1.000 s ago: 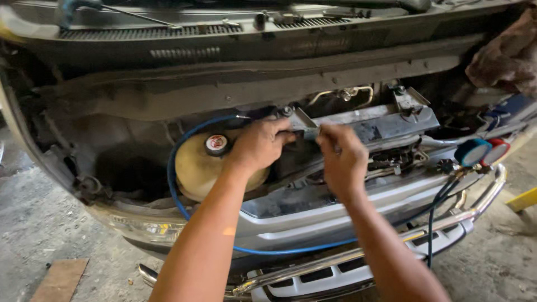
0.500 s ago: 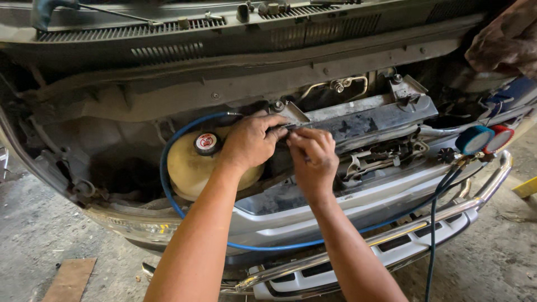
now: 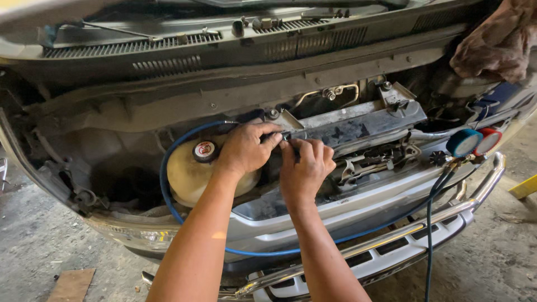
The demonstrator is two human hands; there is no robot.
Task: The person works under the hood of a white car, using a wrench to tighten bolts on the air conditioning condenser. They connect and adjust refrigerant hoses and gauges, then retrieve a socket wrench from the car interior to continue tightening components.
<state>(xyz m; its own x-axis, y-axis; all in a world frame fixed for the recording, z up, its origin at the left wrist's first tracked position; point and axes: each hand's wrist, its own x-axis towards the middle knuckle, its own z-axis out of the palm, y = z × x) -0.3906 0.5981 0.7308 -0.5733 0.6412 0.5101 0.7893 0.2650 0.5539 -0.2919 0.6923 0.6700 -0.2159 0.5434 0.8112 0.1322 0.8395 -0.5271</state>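
Here, both the left hand (image 3: pixel 244 150) and right hand (image 3: pixel 305 168) pinch a small metal fitting (image 3: pixel 286 136) at the engine bay's middle, just beside the yellowish tank (image 3: pixel 187 176) and blue hose (image 3: pixel 168 190).

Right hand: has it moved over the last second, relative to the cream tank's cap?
Yes. The right hand has closed in leftward toward the round cap and now sits against the left hand; earlier a clear gap separated the two hands.
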